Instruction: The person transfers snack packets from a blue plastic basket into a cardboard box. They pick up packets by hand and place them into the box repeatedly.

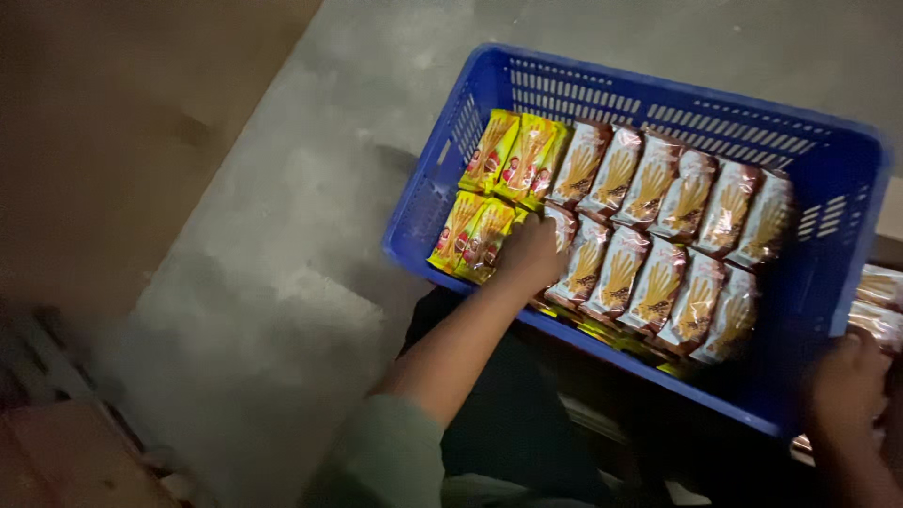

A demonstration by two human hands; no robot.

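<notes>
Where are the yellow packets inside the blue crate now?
In the head view, the yellow packets fill the left end of the blue crate, beside the brown packets; the left hand rests at their right edge.

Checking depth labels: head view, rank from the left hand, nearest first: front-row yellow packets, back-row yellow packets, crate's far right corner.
1. Front-row yellow packets: right at the left hand, on its left side.
2. Back-row yellow packets: one row beyond, upper left.
3. Far right corner of the blue crate: farthest, across all the brown packets.
</notes>
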